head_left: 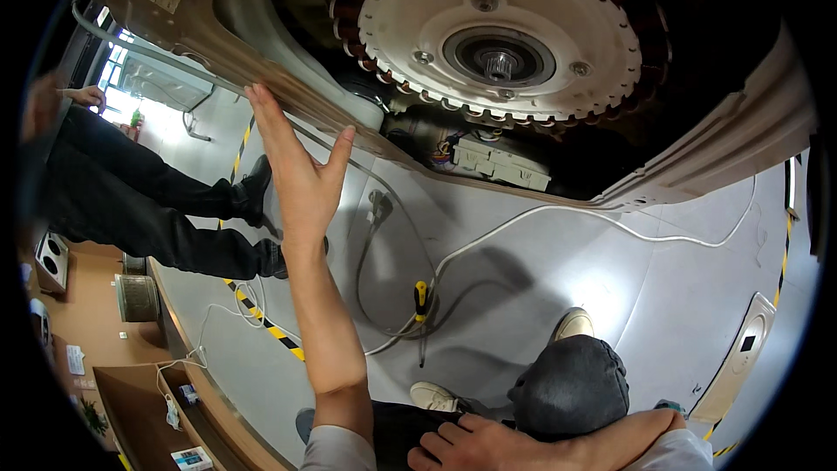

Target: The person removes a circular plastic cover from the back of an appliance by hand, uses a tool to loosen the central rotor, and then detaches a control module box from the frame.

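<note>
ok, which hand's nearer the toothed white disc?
Left. The left hand is raised at the casing's lower edge, left of the disc and apart from it; the right hand is far below, near the view's bottom edge.

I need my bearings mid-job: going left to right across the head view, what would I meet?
Olive cylindrical part, left hand, yellow-and-black screwdriver, white plastic housing, pale panel with a dark window.

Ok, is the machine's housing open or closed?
Open: the pale disc and coloured wires show inside the housing, with no cover over them.
</note>
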A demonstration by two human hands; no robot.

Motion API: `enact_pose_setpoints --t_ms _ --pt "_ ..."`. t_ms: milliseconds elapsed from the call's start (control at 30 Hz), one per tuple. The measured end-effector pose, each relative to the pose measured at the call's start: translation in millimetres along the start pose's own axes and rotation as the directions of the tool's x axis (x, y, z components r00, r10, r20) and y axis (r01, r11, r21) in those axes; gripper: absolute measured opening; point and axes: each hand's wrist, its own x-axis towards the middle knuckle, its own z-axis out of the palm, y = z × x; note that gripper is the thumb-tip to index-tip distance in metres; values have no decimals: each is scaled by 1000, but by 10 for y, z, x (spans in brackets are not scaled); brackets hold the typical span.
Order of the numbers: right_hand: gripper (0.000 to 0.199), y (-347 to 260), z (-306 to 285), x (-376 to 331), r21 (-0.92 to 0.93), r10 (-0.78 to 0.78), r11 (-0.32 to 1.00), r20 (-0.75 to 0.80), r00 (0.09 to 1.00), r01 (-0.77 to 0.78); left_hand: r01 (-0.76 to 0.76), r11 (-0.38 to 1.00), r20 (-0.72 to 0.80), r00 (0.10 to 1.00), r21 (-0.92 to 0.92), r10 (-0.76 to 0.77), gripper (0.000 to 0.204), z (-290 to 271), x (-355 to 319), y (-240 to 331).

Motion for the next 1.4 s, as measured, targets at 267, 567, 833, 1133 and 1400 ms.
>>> enact_pose_setpoints --t_ms 267,567,833,1133,1400 --pt "14 61 -66 -51 14 -31 999 -27 999 31 -47 997 4 999 55 46 110 1 -36 -77" --pt "18 70 26 -74 39 -11 999 -37 999 13 73 993 -109 992 96 -62 116 176 30 76" --pt "19 87 34 -82 65 34 997 -33 999 -32 269 938 -334 924 217 -188 107 726 -140 279" --pt "19 158 -70 -81 72 26 997 7 1000 -26 173 957 -377 923 234 -75 96 922 -170 141" --pt "20 178 -76 -75 94 61 994 3 998 -61 199 935 -446 894 293 -50 91 979 -154 98"
